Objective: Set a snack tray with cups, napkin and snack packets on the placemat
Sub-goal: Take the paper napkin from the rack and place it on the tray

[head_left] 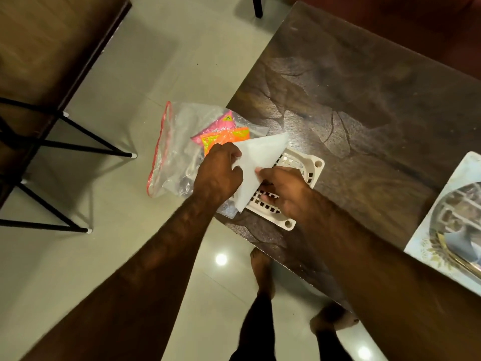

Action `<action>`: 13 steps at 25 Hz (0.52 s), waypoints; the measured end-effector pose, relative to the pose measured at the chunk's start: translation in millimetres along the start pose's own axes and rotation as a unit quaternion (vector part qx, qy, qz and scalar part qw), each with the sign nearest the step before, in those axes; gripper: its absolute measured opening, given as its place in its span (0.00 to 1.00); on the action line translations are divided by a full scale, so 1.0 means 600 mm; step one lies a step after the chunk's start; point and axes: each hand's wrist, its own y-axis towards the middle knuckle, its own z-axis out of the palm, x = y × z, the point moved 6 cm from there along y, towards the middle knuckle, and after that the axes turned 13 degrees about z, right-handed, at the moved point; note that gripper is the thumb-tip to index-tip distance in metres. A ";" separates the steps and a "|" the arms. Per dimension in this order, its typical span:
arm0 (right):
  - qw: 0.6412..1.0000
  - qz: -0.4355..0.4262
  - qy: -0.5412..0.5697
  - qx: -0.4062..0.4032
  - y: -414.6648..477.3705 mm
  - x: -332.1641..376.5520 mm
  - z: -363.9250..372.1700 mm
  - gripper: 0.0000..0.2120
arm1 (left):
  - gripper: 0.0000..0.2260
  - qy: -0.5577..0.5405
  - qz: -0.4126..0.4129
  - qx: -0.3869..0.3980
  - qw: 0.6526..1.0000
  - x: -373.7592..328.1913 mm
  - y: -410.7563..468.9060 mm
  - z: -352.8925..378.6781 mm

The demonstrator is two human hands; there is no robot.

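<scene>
Head view: both my hands, left [218,173] and right [283,190], pinch the napkin [260,162]; I should crease it flat over the tray [313,165].

- Left hand [218,173] and right hand [285,192]: bare, no rings or watch.
- Forearms: bare, hairy, no sleeves in view.
- Legs: dark shorts or trousers, blurred.
- Feet: bare.

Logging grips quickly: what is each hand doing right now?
Left hand: closed, pinching the folded white paper napkin.
Right hand: holding the same napkin's edge over the white perforated plastic tray.
</scene>
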 end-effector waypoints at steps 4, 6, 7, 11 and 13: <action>0.997 -0.015 0.067 0.045 -0.001 0.008 0.010 0.10 | 0.09 -0.048 -0.001 -0.012 0.999 -0.009 0.003 -0.003; 0.995 -0.033 0.069 0.065 -0.006 0.014 0.008 0.12 | 0.07 -0.074 0.005 -0.022 0.997 -0.017 0.003 -0.002; 0.995 -0.042 0.065 0.068 -0.010 0.017 0.003 0.13 | 0.08 -0.076 0.010 -0.033 0.997 -0.022 0.003 -0.004; 0.994 -0.081 0.024 0.068 -0.032 0.034 -0.040 0.16 | 0.21 -0.016 0.054 -0.064 0.996 -0.060 0.018 -0.010; 0.992 -0.105 0.002 0.067 -0.046 0.041 -0.070 0.17 | 0.25 -0.050 0.061 0.028 0.996 -0.087 0.032 0.014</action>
